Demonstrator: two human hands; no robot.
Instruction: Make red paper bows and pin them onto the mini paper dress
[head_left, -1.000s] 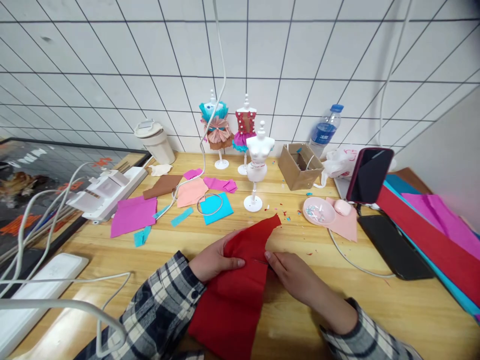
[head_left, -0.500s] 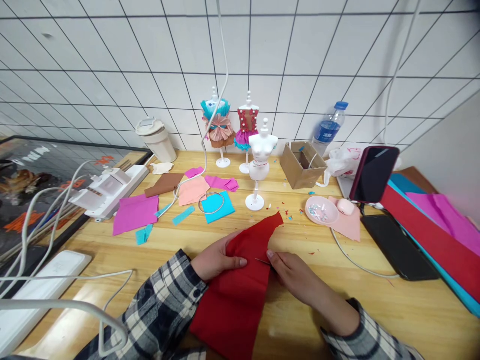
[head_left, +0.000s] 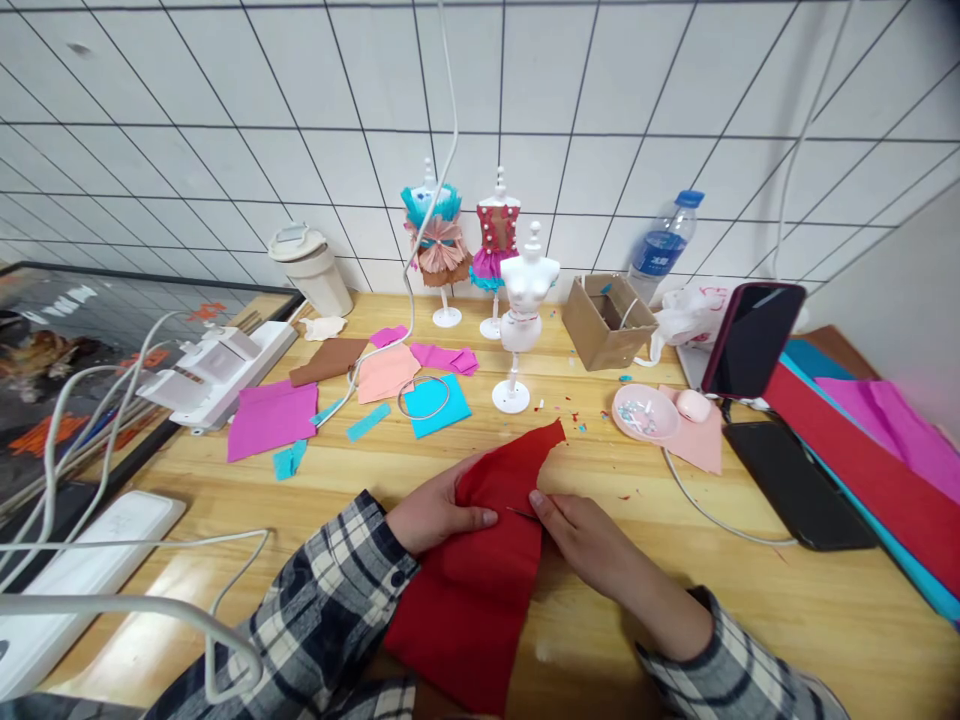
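A long piece of red crepe paper (head_left: 480, 575), ragged at its upper tip, slants over the table's near side. My left hand (head_left: 446, 510) grips its left edge, thumb on top and fingers behind. At the right edge, my right hand (head_left: 581, 535) is closed around what look like small scissors (head_left: 523, 514). Only a thin dark blade shows across the red paper; the handles are hidden in the hand. Beyond the paper stands a bare white mini dress form (head_left: 529, 280), with thin reddish lines round its waist.
Two dressed forms (head_left: 437, 240) stand behind. Coloured scraps (head_left: 271, 420) and a metal ring (head_left: 406, 398) lie left, near a white cable. A cardboard box (head_left: 606, 335), pink dish (head_left: 634, 432), phone (head_left: 754, 340) and bottle (head_left: 664, 245) are right; a power strip (head_left: 217, 375) lies left.
The view has tilted down slightly. My right hand and the blade have shifted a little up and left along the red paper, while my left hand keeps its hold.
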